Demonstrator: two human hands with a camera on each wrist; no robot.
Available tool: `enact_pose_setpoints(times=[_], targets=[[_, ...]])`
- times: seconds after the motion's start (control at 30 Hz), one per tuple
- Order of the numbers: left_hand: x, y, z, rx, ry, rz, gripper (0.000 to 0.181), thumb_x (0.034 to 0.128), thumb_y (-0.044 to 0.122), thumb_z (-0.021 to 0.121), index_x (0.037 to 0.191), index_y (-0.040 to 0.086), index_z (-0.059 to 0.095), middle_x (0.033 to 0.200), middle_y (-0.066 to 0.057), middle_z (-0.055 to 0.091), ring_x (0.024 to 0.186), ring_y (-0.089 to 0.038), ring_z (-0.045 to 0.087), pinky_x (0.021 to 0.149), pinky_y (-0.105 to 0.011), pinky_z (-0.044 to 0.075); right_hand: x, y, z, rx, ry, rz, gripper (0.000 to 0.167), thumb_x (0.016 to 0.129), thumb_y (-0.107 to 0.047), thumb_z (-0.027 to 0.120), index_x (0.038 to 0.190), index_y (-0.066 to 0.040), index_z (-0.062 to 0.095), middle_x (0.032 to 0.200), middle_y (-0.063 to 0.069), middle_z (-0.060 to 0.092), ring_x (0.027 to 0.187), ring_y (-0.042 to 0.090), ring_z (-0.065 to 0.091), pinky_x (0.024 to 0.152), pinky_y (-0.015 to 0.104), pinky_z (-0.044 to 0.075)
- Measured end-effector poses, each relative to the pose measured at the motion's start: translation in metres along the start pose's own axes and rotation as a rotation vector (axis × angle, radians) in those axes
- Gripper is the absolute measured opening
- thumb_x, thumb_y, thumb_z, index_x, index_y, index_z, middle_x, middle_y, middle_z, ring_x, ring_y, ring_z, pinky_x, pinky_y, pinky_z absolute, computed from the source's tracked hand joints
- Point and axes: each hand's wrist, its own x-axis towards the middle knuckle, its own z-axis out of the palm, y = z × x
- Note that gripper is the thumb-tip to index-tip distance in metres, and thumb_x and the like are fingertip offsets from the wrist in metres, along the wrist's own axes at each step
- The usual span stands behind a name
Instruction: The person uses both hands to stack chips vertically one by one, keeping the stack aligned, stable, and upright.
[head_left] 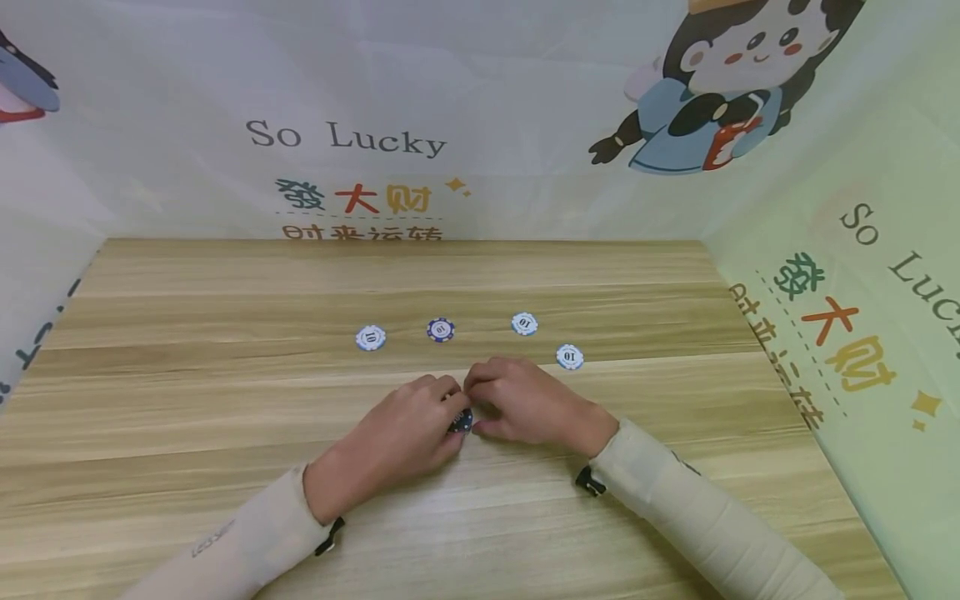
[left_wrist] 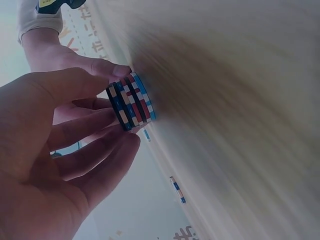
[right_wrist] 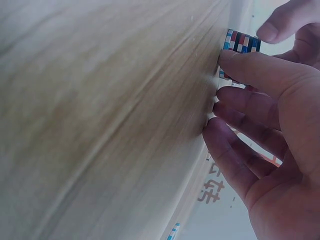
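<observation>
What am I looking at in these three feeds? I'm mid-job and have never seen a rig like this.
There is no robot here: these are a person's bare left hand and right hand. The wide picture comes from a camera worn on the head, looking forward and down. The other two come from cameras on the wrists, so the table looks tilted in them.

On the wood surface lie four loose chips: a pale one at left, a dark blue one, and two pale chips farther right. Behind is a printed sheet.

The left hand holds a stack of chips. The right hand is close against it; I can't tell whether it grips too.
</observation>
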Motion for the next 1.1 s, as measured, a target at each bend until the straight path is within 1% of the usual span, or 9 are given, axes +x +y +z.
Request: enact_pose_setpoints(times=[0.17, 0.3, 0.53, 0.73, 0.8, 1.0, 1.1], targets=[[-0.002, -0.002, 0.0, 0.003, -0.04, -0.037, 0.033, 0.094, 0.02, 0.084, 0.115, -0.004, 0.075, 0.104, -0.013, 0.073, 0.09, -0.025, 0.07, 0.079, -0.039, 0.063, 0.0, 0.0, 0.0, 0.007, -0.006, 0.011, 0.027, 0.095, -0.022, 0.087, 0.115, -0.004, 0.083, 0.118, 0.004, 0.075, 0.106, 0.02, 0.072, 0.098, 0.035, 0.059], [-0.003, -0.004, 0.001, -0.004, -0.071, -0.069, 0.04, 0.0935, 0.021, 0.085, 0.119, -0.006, 0.072, 0.104, -0.014, 0.073, 0.09, -0.026, 0.071, 0.079, -0.04, 0.064, -0.001, -0.001, 0.001, 0.012, 0.002, 0.006, 0.028, 0.095, -0.022, 0.087, 0.116, -0.004, 0.083, 0.118, 0.004, 0.076, 0.106, 0.02, 0.072, 0.099, 0.035, 0.059], [-0.004, -0.008, 0.002, -0.02, -0.112, -0.106, 0.037, 0.0921, 0.022, 0.087, 0.112, -0.007, 0.073, 0.1, -0.013, 0.072, 0.087, -0.025, 0.069, 0.077, -0.041, 0.064, -0.001, 0.001, 0.002, 0.012, 0.008, 0.002, 0.027, 0.094, -0.022, 0.087, 0.115, -0.005, 0.083, 0.116, 0.003, 0.075, 0.105, 0.019, 0.072, 0.098, 0.034, 0.059], [-0.006, -0.01, 0.0, -0.008, -0.098, -0.112, 0.03, 0.0906, 0.018, 0.086, 0.105, -0.006, 0.074, 0.095, -0.013, 0.072, 0.085, -0.026, 0.071, 0.076, -0.041, 0.064, -0.001, 0.0, 0.001, 0.024, 0.009, 0.001, 0.027, 0.094, -0.023, 0.088, 0.114, -0.006, 0.084, 0.117, 0.003, 0.075, 0.105, 0.019, 0.072, 0.097, 0.034, 0.059], [-0.006, -0.011, 0.0, -0.001, -0.102, -0.115, 0.028, 0.0905, 0.017, 0.086, 0.103, -0.005, 0.074, 0.094, -0.012, 0.072, 0.084, -0.026, 0.071, 0.076, -0.04, 0.064, 0.0, 0.0, 0.001, 0.027, 0.007, 0.004, 0.027, 0.094, -0.023, 0.088, 0.114, -0.006, 0.084, 0.117, 0.003, 0.075, 0.105, 0.019, 0.072, 0.097, 0.034, 0.059], [-0.005, -0.013, -0.002, -0.006, -0.145, -0.142, 0.028, 0.0913, 0.019, 0.086, 0.102, -0.004, 0.075, 0.092, -0.011, 0.071, 0.081, -0.023, 0.068, 0.073, -0.039, 0.063, 0.0, 0.0, 0.001, 0.023, -0.002, 0.007, 0.027, 0.094, -0.024, 0.087, 0.114, -0.006, 0.084, 0.117, 0.003, 0.075, 0.106, 0.019, 0.072, 0.098, 0.034, 0.059], [-0.005, -0.012, -0.002, -0.008, -0.144, -0.143, 0.028, 0.0913, 0.02, 0.086, 0.101, -0.003, 0.075, 0.091, -0.01, 0.07, 0.079, -0.022, 0.067, 0.071, -0.038, 0.062, -0.001, 0.0, 0.001, 0.008, -0.01, -0.001, 0.027, 0.094, -0.024, 0.087, 0.115, -0.006, 0.084, 0.118, 0.003, 0.075, 0.106, 0.019, 0.071, 0.099, 0.033, 0.058]])
